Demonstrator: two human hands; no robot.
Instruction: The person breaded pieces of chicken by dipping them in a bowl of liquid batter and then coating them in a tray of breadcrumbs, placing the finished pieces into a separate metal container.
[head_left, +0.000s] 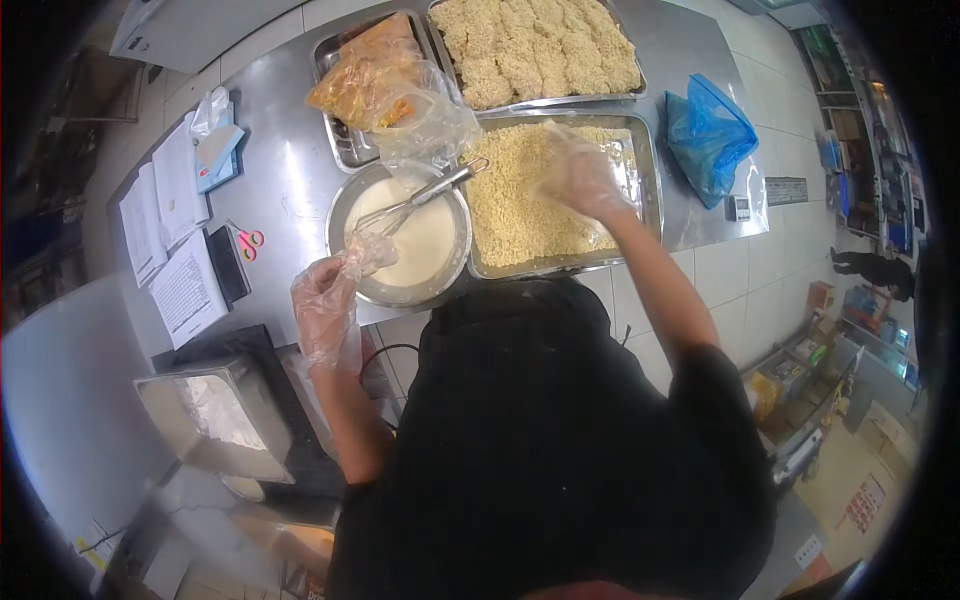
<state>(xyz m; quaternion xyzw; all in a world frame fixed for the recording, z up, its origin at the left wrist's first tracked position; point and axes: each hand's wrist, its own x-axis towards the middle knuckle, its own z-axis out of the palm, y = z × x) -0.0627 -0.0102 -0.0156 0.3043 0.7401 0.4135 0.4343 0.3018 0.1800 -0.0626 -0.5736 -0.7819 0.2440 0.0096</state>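
My left hand, in a clear plastic glove, is raised over the near left rim of a steel bowl of pale batter. Its fingertips close on a pale, wet piece of food, probably raw meat. A wire whisk rests in the bowl, its handle across the far right rim. Also gloved, my right hand is over a metal tray of yellowish crumbs. Motion blurs its fingers, so I cannot tell whether they hold crumbs.
Behind stand a tray of crumb-coated pieces and a tray with a plastic bag of orange food. A blue plastic bag and small timer lie right. Scissors, a phone and papers lie left.
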